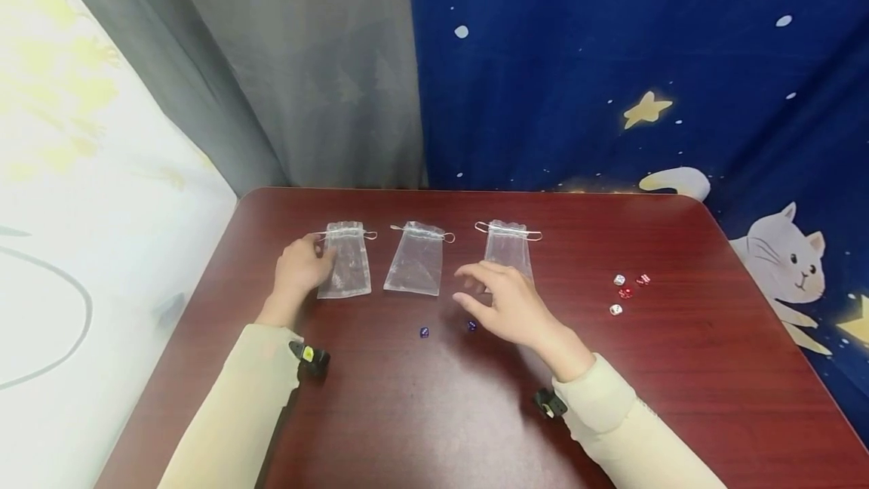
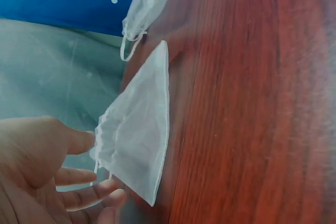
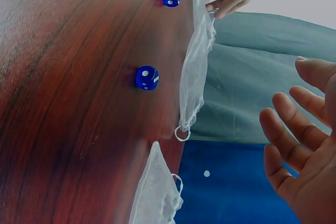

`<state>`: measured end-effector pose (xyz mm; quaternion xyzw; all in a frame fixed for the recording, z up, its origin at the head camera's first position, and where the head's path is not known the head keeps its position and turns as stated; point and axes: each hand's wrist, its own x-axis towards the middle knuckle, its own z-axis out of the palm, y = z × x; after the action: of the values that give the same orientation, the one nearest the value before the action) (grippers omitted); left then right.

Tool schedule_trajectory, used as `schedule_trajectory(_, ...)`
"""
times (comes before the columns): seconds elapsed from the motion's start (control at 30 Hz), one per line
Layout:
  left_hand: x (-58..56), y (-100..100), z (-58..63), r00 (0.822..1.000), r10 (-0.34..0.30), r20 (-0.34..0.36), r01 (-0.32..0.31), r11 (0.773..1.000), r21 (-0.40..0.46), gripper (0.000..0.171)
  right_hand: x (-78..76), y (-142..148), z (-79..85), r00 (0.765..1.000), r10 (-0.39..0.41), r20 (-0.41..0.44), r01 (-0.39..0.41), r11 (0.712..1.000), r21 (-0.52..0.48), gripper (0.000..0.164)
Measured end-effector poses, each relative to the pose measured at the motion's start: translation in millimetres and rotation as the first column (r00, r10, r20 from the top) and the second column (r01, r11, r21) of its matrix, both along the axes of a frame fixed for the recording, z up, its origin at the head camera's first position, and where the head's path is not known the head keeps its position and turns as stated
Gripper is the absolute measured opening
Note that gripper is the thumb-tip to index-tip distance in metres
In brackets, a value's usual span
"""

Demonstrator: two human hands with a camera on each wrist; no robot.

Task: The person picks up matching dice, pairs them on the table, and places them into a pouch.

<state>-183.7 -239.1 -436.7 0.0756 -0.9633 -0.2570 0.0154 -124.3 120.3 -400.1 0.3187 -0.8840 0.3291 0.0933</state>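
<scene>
Three sheer white drawstring pouches lie in a row on the table. Beside the left pouch (image 1: 349, 266) is my left hand (image 1: 302, 269), its fingers loosely spread at the pouch's upper left edge. In the left wrist view, the thumb and fingers come up to the gathered mouth of that pouch (image 2: 137, 135); firm contact cannot be made out. My right hand (image 1: 509, 304) hovers with relaxed fingers, holding nothing, and partly covers the right pouch (image 1: 509, 250). The middle pouch (image 1: 416, 261) lies between the hands. Two blue dice, one left (image 1: 424, 332) and one right (image 1: 471, 325), sit in front of the pouches.
On the right of the dark red table (image 1: 679, 398) lie two red dice (image 1: 625, 293) and two clear-white dice (image 1: 615, 309). Grey curtain (image 1: 326, 81) and blue starry cloth (image 1: 543, 96) hang behind the table's far edge. A pale patterned surface (image 1: 81, 210) stands at left.
</scene>
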Motion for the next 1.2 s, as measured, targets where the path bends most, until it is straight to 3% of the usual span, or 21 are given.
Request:
schedule_trajectory(0.37, -9.8, 0, -3.9, 0.998, 0.057, 0.021, -0.055, 0.996, -0.075, 0.044, -0.8, 0, -0.8, 1.0, 0.003, -0.004, -0.003, 1.0, -0.007, 0.029)
schedule_trajectory(0.57, -11.3, -1, -10.6, 0.996, 0.083, 0.018, -0.081, 0.994, -0.075, 0.03, -1.0, 1, -2.8, 1.0, -0.004, 0.0, 0.004, 1.0, 0.004, 0.029)
schedule_trajectory(0.8, -10.3, 0, -17.1, 0.995, 0.104, 0.001, -0.103, 0.994, -0.042, 0.03, -1.6, 2, -6.9, 1.0, 0.004, 0.003, -0.004, 1.0, 0.005, 0.027)
schedule_trajectory(0.93, -6.9, 0, -15.2, 0.993, 0.112, -0.036, -0.112, 0.994, 0.007, 0.028, -1.1, 1, -6.8, 1.0, 0.008, 0.001, -0.008, 1.0, 0.001, 0.026)
schedule_trajectory(1.2, 1.5, 2, -5.0, 0.978, 0.095, -0.184, -0.081, 0.993, 0.08, 0.023, -1.0, -2, -5.1, 1.0, 0.015, -0.004, -0.015, 1.0, -0.009, 0.027)
